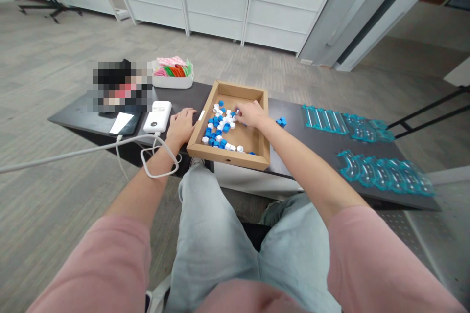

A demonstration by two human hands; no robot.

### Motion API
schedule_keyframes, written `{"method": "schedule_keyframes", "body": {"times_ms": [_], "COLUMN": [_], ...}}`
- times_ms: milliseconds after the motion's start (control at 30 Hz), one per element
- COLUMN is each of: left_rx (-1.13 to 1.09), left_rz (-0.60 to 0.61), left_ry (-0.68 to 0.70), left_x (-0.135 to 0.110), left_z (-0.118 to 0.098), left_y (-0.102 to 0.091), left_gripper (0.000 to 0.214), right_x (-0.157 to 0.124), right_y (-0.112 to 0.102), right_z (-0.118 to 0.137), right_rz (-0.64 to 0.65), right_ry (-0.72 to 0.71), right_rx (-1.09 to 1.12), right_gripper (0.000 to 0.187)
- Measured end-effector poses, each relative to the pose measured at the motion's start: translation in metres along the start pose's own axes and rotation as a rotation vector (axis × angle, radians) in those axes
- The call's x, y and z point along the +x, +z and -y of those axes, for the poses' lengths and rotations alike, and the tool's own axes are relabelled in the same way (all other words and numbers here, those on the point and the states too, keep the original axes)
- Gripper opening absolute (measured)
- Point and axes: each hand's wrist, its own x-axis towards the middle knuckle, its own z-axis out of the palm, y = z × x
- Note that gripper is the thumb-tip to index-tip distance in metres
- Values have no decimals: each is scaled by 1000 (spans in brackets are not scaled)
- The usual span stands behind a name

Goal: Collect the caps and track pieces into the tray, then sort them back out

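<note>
An open cardboard box (265, 124) sits on the dark table, with many small blue and white plastic pieces (219, 127) heaped along its left side. Over the heap's right edge is my right hand (250, 113), its fingers bent down and drawn together at the pieces. What lies between those fingertips is too small and hidden to make out. My left hand (181, 127) rests flat with fingers stretched out on the table, just left of the box, holding nothing. A white cable (161, 176) loops across the left wrist.
Left of the box are a white power bank (157, 116), a dark phone (125, 122) and a white basket (172, 82) of colourful items. To the right lie a few blue pieces (281, 122) and several rows of clear teal plastic parts (325, 120). White cabinets stand beyond.
</note>
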Motion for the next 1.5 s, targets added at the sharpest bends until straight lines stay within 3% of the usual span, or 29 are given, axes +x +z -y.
{"method": "schedule_keyframes", "body": {"times_ms": [300,433,600,700,833,933,1033,1500], "left_rx": [-6,-5,-4,0,17,46,65,77], "left_rz": [17,27,18,18,45,90,102,102], "left_ry": [-17,-15,-6,-23,-39,-39,-35,-70], "left_x": [0,1,0,-1,-2,-2,-3,-3], "left_z": [-3,-1,0,-1,-6,-10,-11,-10], "left_y": [-3,-4,-5,-6,-12,-17,-19,-19], "left_gripper": [61,61,63,62,62,65,64,59], "right_x": [-18,-29,-76,-120,-173,-192,-196,-204], "right_y": [3,-4,-7,11,57,88,102,84], "right_z": [-13,-29,-87,-124,-151,-155,-152,-134], "right_rz": [2,-170,-398,-534,-694,-785,-832,-687], "right_ry": [-70,-83,-11,90,246,375,393,177], "right_rx": [69,230,427,545,690,710,749,716], "right_gripper": [48,41,30,28,38,40,36,19]}}
